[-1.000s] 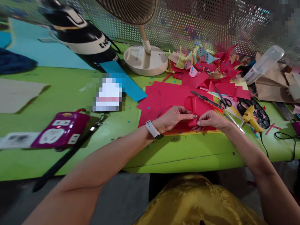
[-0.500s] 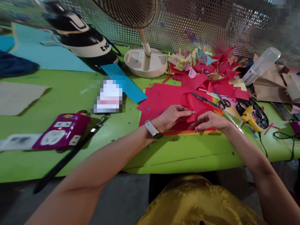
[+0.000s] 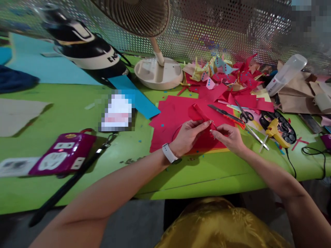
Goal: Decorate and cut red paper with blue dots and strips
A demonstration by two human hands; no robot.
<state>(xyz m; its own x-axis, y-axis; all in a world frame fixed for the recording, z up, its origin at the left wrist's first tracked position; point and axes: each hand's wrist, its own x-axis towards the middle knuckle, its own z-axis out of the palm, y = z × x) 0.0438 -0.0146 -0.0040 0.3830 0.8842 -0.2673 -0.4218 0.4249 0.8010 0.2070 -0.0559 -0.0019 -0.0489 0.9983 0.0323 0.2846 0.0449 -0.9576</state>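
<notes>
Between my hands is a small folded piece of red paper [image 3: 198, 113], its upper end sticking out past my left fingers. My left hand [image 3: 187, 136], with a white-strapped watch [image 3: 169, 153] on the wrist, pinches it between thumb and fingers. On the other side, my right hand [image 3: 230, 137] has its thumb and fingertips closed at the paper's right end. Fingers partly hide the paper. Beneath both hands lies a stack of red sheets [image 3: 168, 113]. An orange box cutter [image 3: 227, 115] rests at the stack's right edge.
Black scissors [image 3: 245, 113] and a yellow glue gun [image 3: 278, 132] lie to the right. Behind are folded paper pieces [image 3: 224, 69], a clear bottle [image 3: 287, 74] and a fan base [image 3: 159, 72]. A black bottle [image 3: 88, 55], a blue strip [image 3: 136, 98] and a purple pouch [image 3: 62, 153] are on the left.
My right hand has moved in to the folded red paper, its fingertips now closed there. The paper has turned in my left fingers. The whole view has shifted slightly.
</notes>
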